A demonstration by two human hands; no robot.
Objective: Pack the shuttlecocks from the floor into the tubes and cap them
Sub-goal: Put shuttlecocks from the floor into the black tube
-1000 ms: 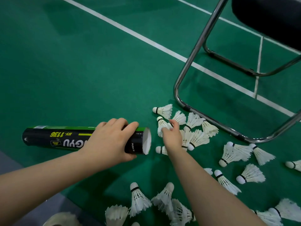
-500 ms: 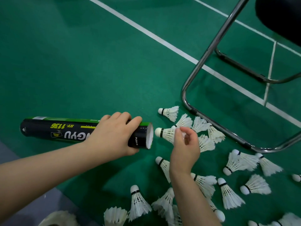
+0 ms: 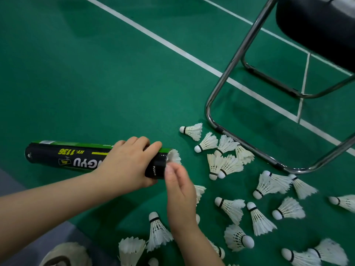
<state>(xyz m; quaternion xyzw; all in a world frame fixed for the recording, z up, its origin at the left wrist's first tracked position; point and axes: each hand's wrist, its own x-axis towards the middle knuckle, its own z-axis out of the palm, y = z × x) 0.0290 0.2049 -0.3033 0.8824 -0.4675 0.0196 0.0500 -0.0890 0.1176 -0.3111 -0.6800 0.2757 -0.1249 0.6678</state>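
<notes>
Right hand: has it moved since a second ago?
Yes. The right hand went left, away from the chair frame, to the open end of the tube, where a shuttlecock sticks out.

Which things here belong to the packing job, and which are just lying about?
Job:
- tube, gripped by left hand
- shuttlecock in its mouth, right hand at the feathers
- loose shuttlecocks, not yet packed

Lying about:
- chair
- court line
- shoe at the bottom edge
</notes>
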